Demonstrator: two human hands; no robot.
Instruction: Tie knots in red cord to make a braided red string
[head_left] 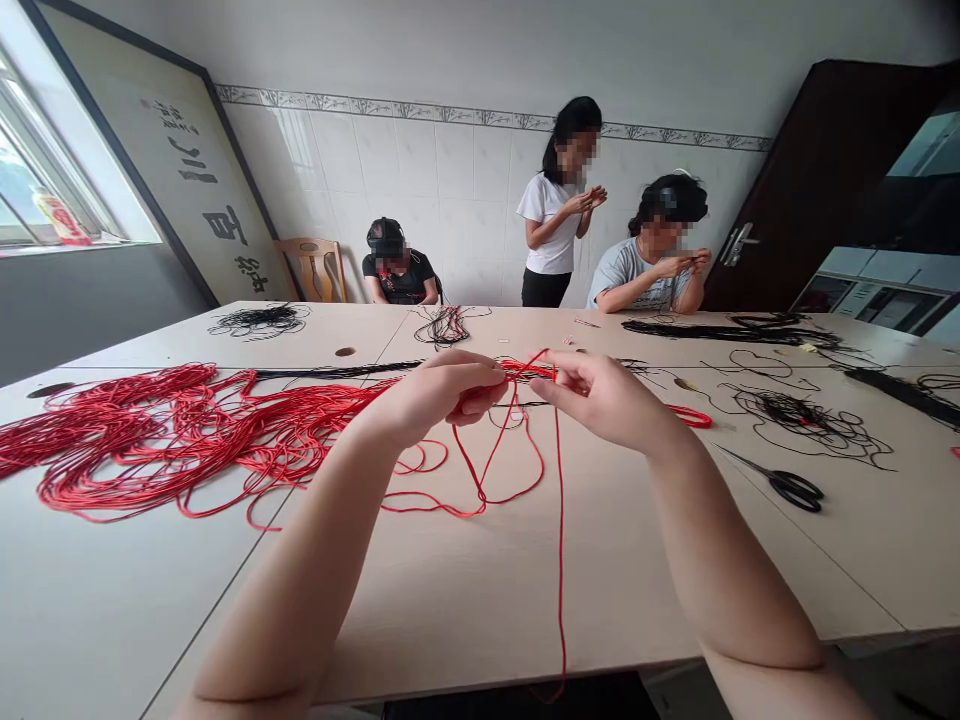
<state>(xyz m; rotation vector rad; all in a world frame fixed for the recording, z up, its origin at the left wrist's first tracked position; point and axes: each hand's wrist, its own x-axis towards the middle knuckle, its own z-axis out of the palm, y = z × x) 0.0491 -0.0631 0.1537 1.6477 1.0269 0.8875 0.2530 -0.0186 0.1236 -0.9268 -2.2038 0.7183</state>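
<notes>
Above the middle of the table, my left hand (457,387) is closed, its thumb and fingers pinching a red cord (560,520). Close by on the right, my right hand (581,388) has its fingers curled round another stretch of the same cord. Between the two hands the cord crosses and forms loops. One end drops from my right hand past the table's front edge; other lengths hang below my left hand and curl on the tabletop. The exact crossing at my fingertips is too small to make out.
A large heap of red cord (225,430) spreads at left. Black scissors (795,488) lie at right, near a tangle of black cord (817,420). Black cord bundles (735,332) line the far side. Across the table are a seated person (401,270), a standing person (551,220) and another seated person (637,270).
</notes>
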